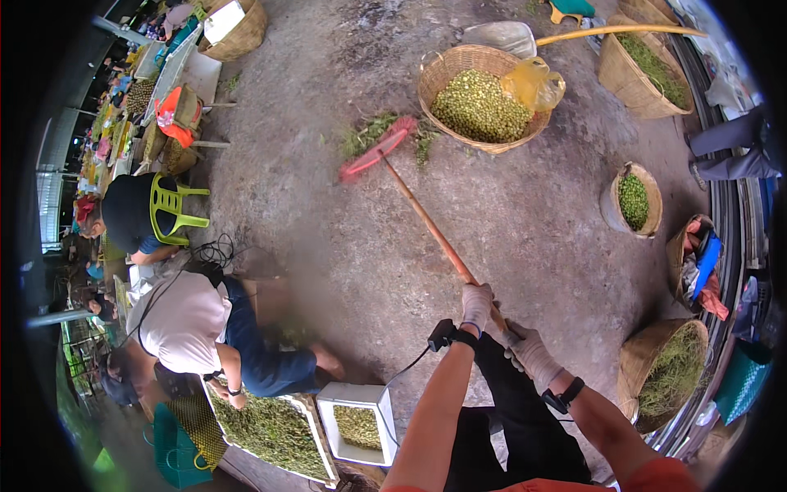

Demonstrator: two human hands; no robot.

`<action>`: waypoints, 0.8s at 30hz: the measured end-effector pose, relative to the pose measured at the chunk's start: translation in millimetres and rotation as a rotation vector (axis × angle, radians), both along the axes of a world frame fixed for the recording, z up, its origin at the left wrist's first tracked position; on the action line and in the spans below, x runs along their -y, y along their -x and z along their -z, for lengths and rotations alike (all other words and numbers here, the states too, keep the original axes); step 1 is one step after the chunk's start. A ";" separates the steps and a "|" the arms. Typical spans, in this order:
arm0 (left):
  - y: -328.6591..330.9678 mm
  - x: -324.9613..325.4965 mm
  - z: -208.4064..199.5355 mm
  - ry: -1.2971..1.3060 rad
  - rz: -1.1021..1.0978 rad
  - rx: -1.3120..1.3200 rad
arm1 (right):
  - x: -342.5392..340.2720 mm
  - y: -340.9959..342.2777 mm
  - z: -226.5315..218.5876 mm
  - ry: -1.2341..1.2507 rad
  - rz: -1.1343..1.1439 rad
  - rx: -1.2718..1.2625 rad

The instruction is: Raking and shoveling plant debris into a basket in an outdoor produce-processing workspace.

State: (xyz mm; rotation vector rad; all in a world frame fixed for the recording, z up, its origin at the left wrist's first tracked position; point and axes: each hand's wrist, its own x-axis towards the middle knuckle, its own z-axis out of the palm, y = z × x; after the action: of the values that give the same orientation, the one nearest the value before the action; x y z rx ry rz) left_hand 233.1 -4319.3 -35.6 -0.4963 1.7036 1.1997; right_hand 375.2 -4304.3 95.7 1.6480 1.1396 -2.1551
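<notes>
Both my hands, in pale work gloves, are wrapped round the wooden handle of a long broom [422, 217]. My left hand [477, 303] holds it farther along the shaft, and my right hand [533, 357] grips nearer its end. The broom's flat red head [379, 152] rests on the concrete floor, against a small heap of green plant scraps [367, 134]. More scraps lie just right of the head. Beyond them stands a wide wicker basket [438, 78] of small round yellow-green fruit [479, 107], with a yellow plastic bag on its rim.
At left, a seated person in a white shirt [180, 320] leans over a tray of plant bits [270, 426], beside a white foam box [381, 402]. Another person sits on a green chair [168, 205]. Baskets [611, 205] line the right side, where a person's legs [730, 148] show. A shovel [500, 37] lies behind.
</notes>
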 end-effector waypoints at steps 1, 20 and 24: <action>12.1 -13.4 -1.2 -0.060 -0.011 -0.003 | -11.9 12.0 -2.9 -0.083 -0.044 -0.036; -131.1 40.7 -10.3 -0.252 -0.139 0.857 | -16.9 -64.0 -87.0 -0.015 -0.304 0.392; -27.1 -54.0 -50.5 -0.060 0.242 0.328 | -80.0 38.7 -94.3 0.049 -0.095 0.404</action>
State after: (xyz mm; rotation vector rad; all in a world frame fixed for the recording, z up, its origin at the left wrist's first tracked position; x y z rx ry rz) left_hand 260.2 -4265.3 14.9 -0.4113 1.3986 0.9350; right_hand 336.5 -4224.4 190.0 1.8528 1.0103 -1.6730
